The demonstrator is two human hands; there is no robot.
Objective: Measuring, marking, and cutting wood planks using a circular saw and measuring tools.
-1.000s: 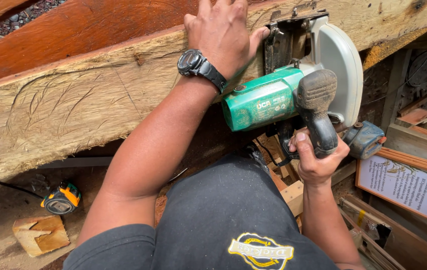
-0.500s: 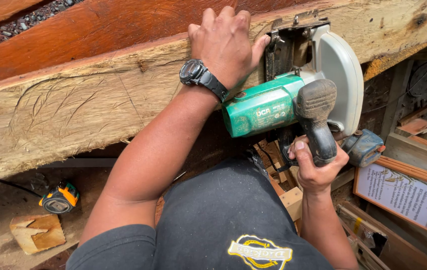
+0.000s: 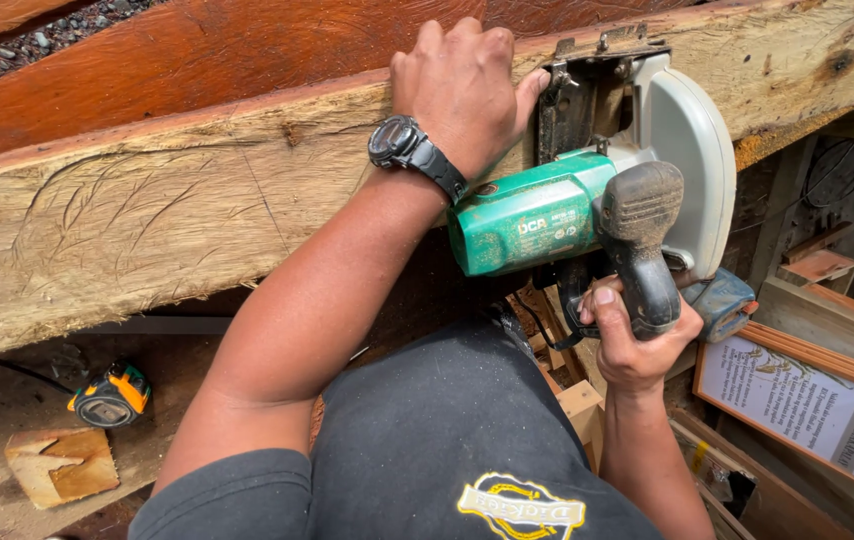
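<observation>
One tool sat at the centre of it all: the green circular saw (image 3: pixel 587 200) was pressed against the near face of the rough timber beam (image 3: pixel 147 240), its pale blade guard (image 3: pixel 687 170) and metal base plate (image 3: pixel 597 70) reaching up to the beam's top edge. The beam's long axis ran from your lower left up toward your upper right, and the saw's green motor body lay roughly along that line, pointing left toward your forearm. The saw's dark handle hung down toward you from the guard side.

Your right hand (image 3: pixel 637 340) was closed fully round that handle from below, thumb up beside the grip, so the saw lay above and slightly left of that hand. Your left hand (image 3: pixel 462 85) was laid over the beam's top edge, fingers curled across it and thumb touching the base plate; it gripped the wood, not the saw, which lay just to its right and below. A black wristwatch (image 3: pixel 397 145) sat on that wrist.

Farther out, a reddish plank (image 3: pixel 197 60) lay behind the beam. Below on the floor to your left were a yellow-and-black tape measure (image 3: pixel 112 395) and a wood offcut (image 3: pixel 62 465); to your right leaned a framed printed board (image 3: pixel 807 405).
</observation>
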